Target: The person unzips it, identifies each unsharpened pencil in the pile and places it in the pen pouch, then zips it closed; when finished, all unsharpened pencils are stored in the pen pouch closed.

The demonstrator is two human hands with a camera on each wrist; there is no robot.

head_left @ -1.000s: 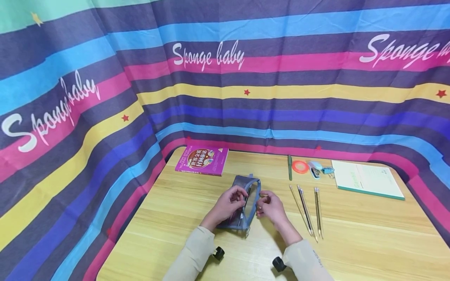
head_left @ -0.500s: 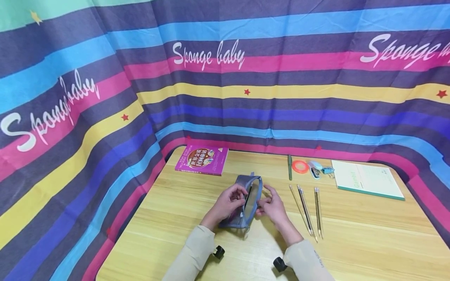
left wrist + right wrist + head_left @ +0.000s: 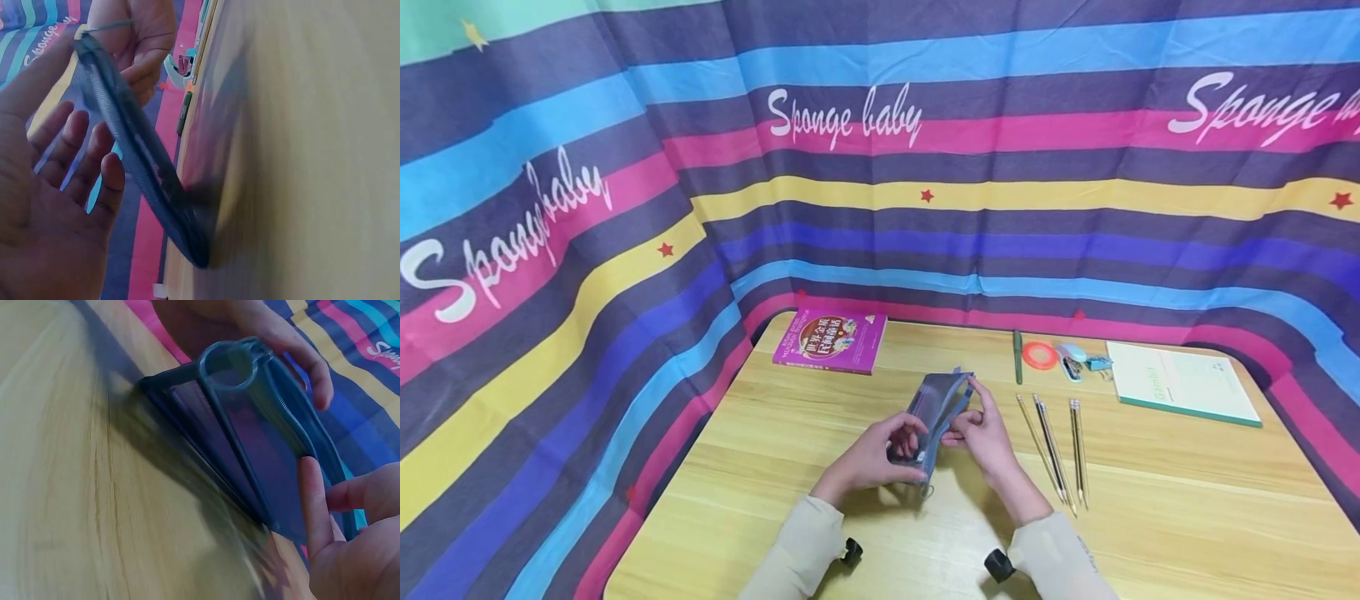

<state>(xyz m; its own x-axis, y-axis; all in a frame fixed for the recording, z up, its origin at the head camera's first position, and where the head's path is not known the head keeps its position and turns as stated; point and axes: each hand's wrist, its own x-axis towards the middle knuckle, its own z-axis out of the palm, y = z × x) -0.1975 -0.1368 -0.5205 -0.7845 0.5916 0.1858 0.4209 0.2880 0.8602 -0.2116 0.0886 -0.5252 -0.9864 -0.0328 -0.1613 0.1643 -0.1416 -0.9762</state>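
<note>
A blue-grey see-through pencil case [image 3: 934, 408] with a zip and a ring at its near end is tilted up off the wooden table [image 3: 737, 500]. My left hand [image 3: 880, 450] holds its left side, thumb at the near end and fingers bent against the wall. From the right, my right hand [image 3: 985, 433] pinches the zipped rim between thumb and fingers, its index finger stretched along the far part of the edge. The right wrist view shows the zip [image 3: 290, 419] and the round ring [image 3: 228, 365] up close. The case's contents are mostly hidden.
Several pencils [image 3: 1051, 450] lie right of my right hand. Farther back are a green pen [image 3: 1018, 357], an orange ring-shaped roll [image 3: 1041, 356], a stapler [image 3: 1071, 363], a blue clip [image 3: 1100, 364] and a notebook [image 3: 1183, 383]. A purple book [image 3: 831, 342] lies back left.
The case has been tipped up and its wide mouth has narrowed. My left hand has moved from the mouth to the case's side and near end; my right index finger now reaches along the rim.
</note>
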